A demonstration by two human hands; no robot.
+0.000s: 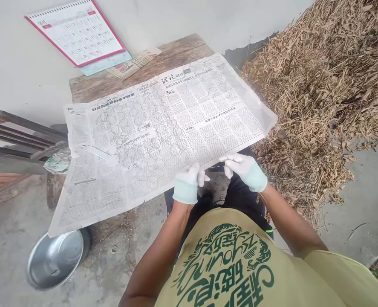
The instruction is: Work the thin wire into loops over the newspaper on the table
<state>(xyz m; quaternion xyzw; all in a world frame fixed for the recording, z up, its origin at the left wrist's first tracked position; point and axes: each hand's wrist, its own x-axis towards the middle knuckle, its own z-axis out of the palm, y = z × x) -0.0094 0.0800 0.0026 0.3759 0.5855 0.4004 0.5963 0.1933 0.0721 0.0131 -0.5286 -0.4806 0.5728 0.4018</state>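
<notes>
Both my hands wear white gloves with pale green cuffs. My left hand (pixel 189 181) is curled closed just below the near edge of a wide open newspaper (pixel 150 132). My right hand (pixel 244 169) is pinched closed a little to the right, its fingertips pointing toward the left hand. A thin dark strand seems to run between the two hands, too fine to name. The newspaper lies spread over a worn wooden table (pixel 176 51) and overhangs its front edge.
A metal bowl (pixel 56 260) sits on the concrete floor at lower left. A big heap of dry stalks and pods (pixel 323 89) fills the right side. A wall calendar (pixel 76 30) leans at the back. A wooden bench (pixel 12 140) stands at left.
</notes>
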